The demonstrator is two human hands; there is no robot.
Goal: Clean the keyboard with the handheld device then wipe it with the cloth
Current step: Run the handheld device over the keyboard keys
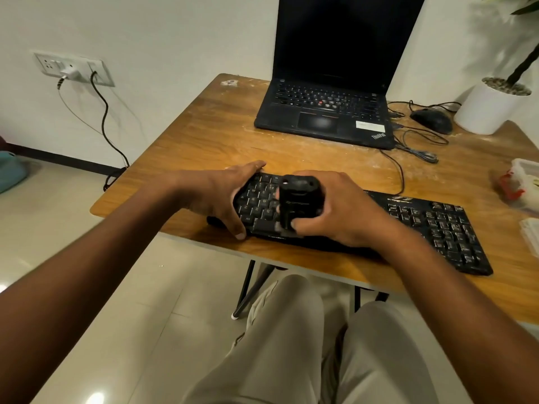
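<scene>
this looks like the first step, cleaning with the device. the right hand (pixel 335 208) has its fingers wrapped round the black device (pixel 300 204), held upright on the left half of the keyboard (pixel 423 225). the left hand (pixel 221 196) clamps the keyboard's left end, thumb on the near edge, fingers over the far edge. next it probably needs sweeping rightward over the dusty keys; no cloth is clearly in view. the keyboard lies at the near edge of a scuffed wooden table (pixel 204 135) with a laptop (pixel 329 112), mouse (pixel 433 121) and white pot (pixel 487 109); tiled floor, wall socket (pixel 73 68).
</scene>
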